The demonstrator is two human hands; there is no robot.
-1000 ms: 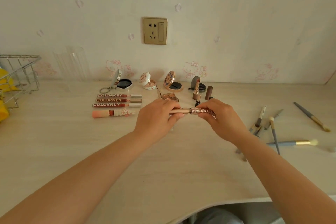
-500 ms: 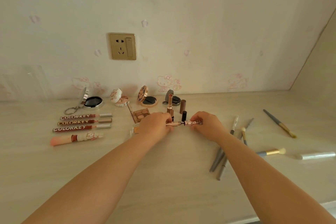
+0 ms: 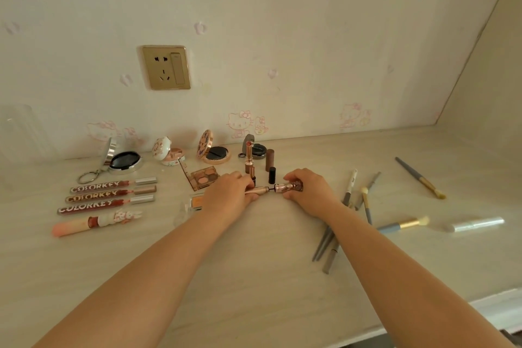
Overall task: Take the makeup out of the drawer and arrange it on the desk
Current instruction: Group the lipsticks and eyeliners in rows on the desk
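On the pale wooden counter (image 3: 254, 277) that runs to the back wall, most of the makeup is already laid out: the tidy rows sit at left and the loose brushes are scattered at right. The view has swung right since a second ago, so the wire basket at far left has gone from sight and the side wall now shows. Three Colorkey lip tubes (image 3: 110, 195) lie in a neat stack of parallel lines, and open compacts line the wall behind them. The left hand (image 3: 226, 195) grips the slim rose-gold barrel of a mascara-like wand (image 3: 258, 190), while the right hand (image 3: 308, 192) is curled round its patterned cap (image 3: 289, 186). The two parts were joined a moment back; they are now drawn slightly apart with a thin dark stem showing between them, low over the counter just in front of the upright lipstick (image 3: 248, 153) and small dark caps. My reading is that the piece is being opened for display like its neighbours, so this item is mid-placement. Free room lies toward the near edge; the standing lipsticks close behind could be tipped by a careless push.
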